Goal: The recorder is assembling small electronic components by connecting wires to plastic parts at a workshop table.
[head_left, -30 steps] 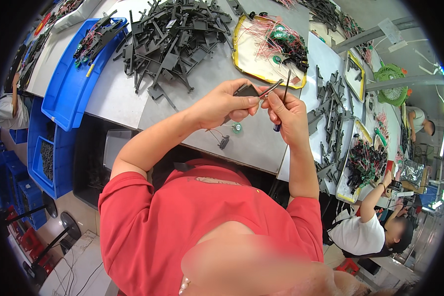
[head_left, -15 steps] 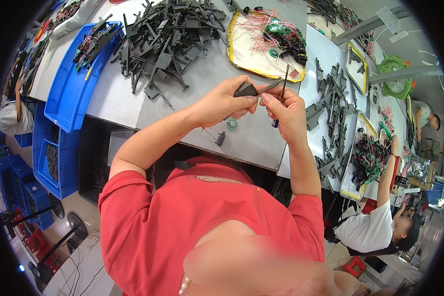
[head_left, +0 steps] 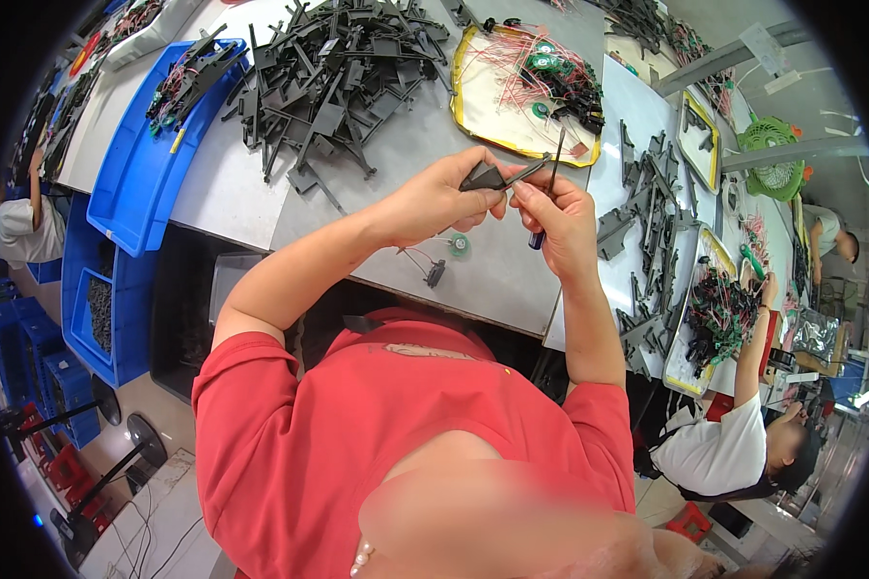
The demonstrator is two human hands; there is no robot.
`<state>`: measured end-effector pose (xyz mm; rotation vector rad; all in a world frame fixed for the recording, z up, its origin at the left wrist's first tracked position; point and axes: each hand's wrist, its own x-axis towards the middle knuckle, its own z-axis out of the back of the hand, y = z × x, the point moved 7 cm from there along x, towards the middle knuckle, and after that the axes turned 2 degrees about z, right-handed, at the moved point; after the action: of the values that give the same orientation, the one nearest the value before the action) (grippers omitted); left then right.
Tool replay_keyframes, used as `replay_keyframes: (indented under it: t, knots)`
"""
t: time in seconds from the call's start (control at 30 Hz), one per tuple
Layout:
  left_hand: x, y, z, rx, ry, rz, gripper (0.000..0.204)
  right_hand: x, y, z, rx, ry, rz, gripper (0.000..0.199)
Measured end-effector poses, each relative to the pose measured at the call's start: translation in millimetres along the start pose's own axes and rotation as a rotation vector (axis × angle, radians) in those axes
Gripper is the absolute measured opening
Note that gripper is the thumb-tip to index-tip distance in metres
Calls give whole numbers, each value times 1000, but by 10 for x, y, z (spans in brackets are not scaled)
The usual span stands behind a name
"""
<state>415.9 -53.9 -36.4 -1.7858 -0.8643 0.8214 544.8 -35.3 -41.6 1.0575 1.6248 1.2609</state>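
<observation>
Above the table's front part, my left hand (head_left: 451,198) is closed round a dark grey plastic part (head_left: 484,177) with a long thin arm. My right hand (head_left: 562,214) is closed too, with a screwdriver (head_left: 539,238) lodged in its fingers; the dark handle points down and the thin shaft upward. The right fingertips meet the left ones at the plastic part, and whatever lies between them is too small to make out. Below my left hand, a small round green piece (head_left: 459,245) and a small black piece (head_left: 436,274) lie on the table, linked by thin wires.
A heap of dark plastic parts (head_left: 333,92) lies at the back. Behind my hands is a yellow-edged tray (head_left: 483,121) with wired pieces. A blue bin (head_left: 130,193) stands left, loose parts (head_left: 652,207) lie right. A co-worker in white (head_left: 719,449) reaches toward another tray.
My hands and the parts in them stay almost in place, with only slight finger movement. The table's contents appear shifted a little to the right.
</observation>
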Motion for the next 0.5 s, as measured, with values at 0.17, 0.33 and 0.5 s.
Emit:
replay_keyframes:
  t: [0.17, 0.33, 0.5]
  knots:
    - [0, 83, 37, -82, -33, 52, 19, -3, 10, -55, -25, 16, 8, 20]
    - [-7, 1, 58, 162, -138, -65, 14, -32, -39, -115, -80, -20, 100, 19]
    - [-14, -37, 72, 143, -123, -87, 20, -52, -64, -165, 55, -37, 100, 27]
